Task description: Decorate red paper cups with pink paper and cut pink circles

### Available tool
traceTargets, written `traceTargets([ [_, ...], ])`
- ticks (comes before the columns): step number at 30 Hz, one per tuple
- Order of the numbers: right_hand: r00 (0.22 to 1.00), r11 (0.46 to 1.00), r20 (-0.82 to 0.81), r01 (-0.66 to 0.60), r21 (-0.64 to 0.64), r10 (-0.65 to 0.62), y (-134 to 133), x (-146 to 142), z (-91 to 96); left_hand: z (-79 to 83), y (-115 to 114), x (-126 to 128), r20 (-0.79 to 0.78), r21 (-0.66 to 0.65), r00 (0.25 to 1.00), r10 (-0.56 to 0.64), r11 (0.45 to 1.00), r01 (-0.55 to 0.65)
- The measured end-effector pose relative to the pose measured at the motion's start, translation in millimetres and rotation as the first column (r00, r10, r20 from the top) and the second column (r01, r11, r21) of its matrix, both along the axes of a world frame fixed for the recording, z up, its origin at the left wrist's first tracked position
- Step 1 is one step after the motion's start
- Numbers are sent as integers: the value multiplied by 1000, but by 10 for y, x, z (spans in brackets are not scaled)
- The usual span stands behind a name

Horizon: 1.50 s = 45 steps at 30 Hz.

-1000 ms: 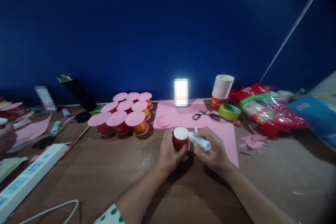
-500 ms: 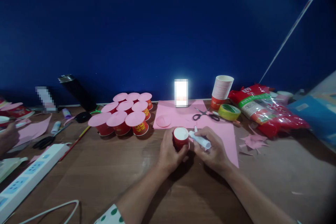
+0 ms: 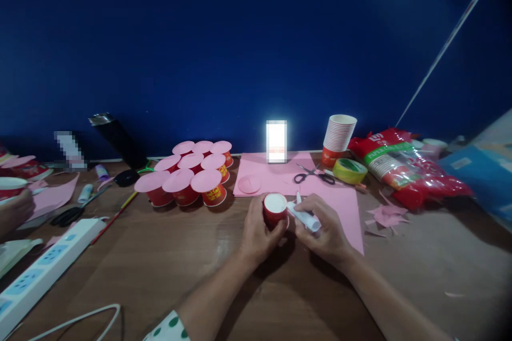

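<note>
My left hand [image 3: 259, 230] is wrapped round a red paper cup [image 3: 275, 213] that stands bottom-up, its white base facing me. In my right hand [image 3: 323, 226] is a white glue stick [image 3: 306, 217], held slantwise with its tip close by the cup's rim; whether they touch I cannot tell. A pink paper disc [image 3: 249, 184] lies just beyond my left hand on a pink paper sheet [image 3: 276, 173]. Black-handled scissors [image 3: 314, 175] rest on that sheet, past my right hand. Left of my hands stand several red cups topped with pink discs [image 3: 206, 181].
At the right are a stack of paper cups [image 3: 339, 138], a yellow tape roll [image 3: 349, 171], a red plastic bag of cups [image 3: 408, 168] and pink scraps [image 3: 388, 216]. A power strip [image 3: 50, 272], a black flask [image 3: 118, 141] and another person's hand [image 3: 18, 210] are at the left.
My hands, the cup and the glue stick have barely moved. At the far left, the other person's hand has moved slightly right with a cup.
</note>
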State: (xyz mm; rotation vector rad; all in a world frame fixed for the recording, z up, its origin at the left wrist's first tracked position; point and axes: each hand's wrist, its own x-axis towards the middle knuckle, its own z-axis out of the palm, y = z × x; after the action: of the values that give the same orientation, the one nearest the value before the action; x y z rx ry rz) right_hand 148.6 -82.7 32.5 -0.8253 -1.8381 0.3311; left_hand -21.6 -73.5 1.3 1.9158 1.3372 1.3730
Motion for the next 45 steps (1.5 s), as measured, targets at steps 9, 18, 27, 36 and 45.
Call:
traceTargets([
  [9,995,987,-101,0,-160,-17,-22,-25,12,-16,-4,4,9,-3,1000,9,1000,-9],
  [18,848,807,-487,-133,-575,-208,19,-75,23,-1,-6,11,27,-19,1000,3,1000,-2],
  [27,868,829,-431,-42,-557,-245,25,-59,27,-12,-2,19,12,-6,1000,21,1000,-21],
  [36,869,845,-186,361,-394,-458,235,313,132,4,-18,27,24,-14,999,24,1000,-23],
  [45,629,730,502,684,7,-594,55,1421,-218,38,-29,41,85,-30,996,-23,999,26],
])
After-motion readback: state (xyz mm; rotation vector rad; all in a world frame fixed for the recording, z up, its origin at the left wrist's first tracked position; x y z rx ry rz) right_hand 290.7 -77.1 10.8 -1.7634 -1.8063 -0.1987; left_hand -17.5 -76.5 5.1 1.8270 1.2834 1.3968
